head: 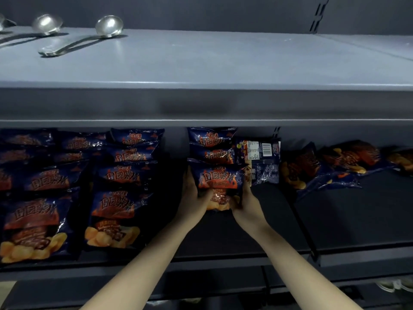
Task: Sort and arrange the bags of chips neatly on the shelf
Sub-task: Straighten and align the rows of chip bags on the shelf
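A dark blue bag of chips (218, 180) with orange lettering sits at the front of a short middle row on the lower shelf (223, 238). My left hand (194, 193) grips its left edge and my right hand (244, 200) grips its right lower corner. Behind it lie two more bags (211, 139) of the same kind. Left of my arms, several matching bags (118, 211) overlap in neat rows. One bag (261, 157) lies back side up right of the middle row. Loose bags (330, 166) lie scattered further right.
The grey upper shelf (201, 63) overhangs the bags and carries steel ladles (89, 36) at its left. A divider edge (304, 231) splits the lower shelf right of my right arm. Shoes (393, 285) show on the floor at the lower right.
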`<state>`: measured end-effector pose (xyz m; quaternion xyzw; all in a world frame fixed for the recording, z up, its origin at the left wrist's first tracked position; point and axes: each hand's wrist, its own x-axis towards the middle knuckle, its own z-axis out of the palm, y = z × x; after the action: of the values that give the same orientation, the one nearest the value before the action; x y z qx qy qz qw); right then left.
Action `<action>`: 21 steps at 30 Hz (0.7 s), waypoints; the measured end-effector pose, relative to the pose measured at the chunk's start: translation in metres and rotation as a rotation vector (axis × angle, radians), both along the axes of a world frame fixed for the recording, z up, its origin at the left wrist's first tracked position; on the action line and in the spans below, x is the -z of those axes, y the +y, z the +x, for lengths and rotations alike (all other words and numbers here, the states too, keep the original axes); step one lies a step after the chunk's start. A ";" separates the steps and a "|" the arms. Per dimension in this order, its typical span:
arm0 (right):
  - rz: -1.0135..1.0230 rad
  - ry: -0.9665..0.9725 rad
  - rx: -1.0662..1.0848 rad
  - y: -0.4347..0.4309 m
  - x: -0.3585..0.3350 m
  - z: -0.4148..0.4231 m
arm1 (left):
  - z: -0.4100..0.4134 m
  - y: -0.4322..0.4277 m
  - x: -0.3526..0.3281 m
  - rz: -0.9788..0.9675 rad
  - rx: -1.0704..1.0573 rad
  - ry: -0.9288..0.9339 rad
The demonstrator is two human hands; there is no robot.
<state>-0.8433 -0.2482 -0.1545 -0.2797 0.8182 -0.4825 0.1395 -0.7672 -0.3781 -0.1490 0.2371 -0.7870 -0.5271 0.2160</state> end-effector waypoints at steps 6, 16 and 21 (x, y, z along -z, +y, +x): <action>0.097 0.023 -0.032 -0.011 0.004 -0.013 | -0.017 -0.007 -0.002 0.081 -0.008 -0.065; 0.161 0.098 -0.065 -0.020 -0.007 -0.033 | -0.032 -0.016 -0.003 0.232 -0.027 0.037; 0.191 0.128 -0.084 -0.026 -0.009 -0.041 | -0.037 -0.017 -0.008 0.290 -0.048 0.055</action>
<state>-0.8842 -0.2737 -0.1458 -0.3297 0.8552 -0.3771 0.1330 -0.8042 -0.3949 -0.1411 0.2701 -0.6904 -0.6361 0.2139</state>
